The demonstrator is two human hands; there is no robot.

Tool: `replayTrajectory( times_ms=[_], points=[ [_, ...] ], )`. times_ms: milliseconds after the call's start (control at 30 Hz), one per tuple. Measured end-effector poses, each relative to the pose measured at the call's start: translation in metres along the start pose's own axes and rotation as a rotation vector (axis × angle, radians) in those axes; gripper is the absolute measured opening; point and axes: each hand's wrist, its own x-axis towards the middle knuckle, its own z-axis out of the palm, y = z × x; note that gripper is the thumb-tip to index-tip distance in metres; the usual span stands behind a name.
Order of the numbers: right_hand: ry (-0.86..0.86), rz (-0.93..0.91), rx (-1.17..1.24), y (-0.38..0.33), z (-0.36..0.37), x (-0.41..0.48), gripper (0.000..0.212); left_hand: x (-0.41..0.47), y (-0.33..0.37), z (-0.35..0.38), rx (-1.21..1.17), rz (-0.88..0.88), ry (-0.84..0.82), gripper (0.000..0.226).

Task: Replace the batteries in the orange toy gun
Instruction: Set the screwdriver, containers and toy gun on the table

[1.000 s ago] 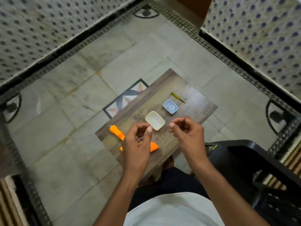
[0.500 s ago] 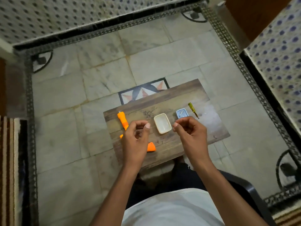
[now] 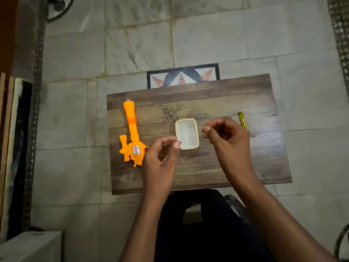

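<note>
left hand (image 3: 160,159): fingers curled, nothing seen held | right hand (image 3: 229,142): same

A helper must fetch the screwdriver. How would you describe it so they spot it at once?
Look at the small wooden table on the tiled floor. Near its right edge, just beyond the right hand, lies the screwdriver. It is slim and shiny yellow-green, unlike the orange toy gun and the cream dish.
</note>
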Motion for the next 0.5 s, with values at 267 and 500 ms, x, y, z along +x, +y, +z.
replayTrajectory(
  times_ms=[267, 500],
  points=[
    [0.042, -0.051, 0.032, 0.112, 0.036, 0.06, 0.002, 0.082, -0.099, 0.044, -0.014, 0.135, 0.022, 0.01],
    [0.074, -0.216, 0.077, 0.173, 0.047, 0.075, 0.004, 0.106, -0.146, 0.063, -0.073, 0.38, 0.029, 0.01]
  ],
)
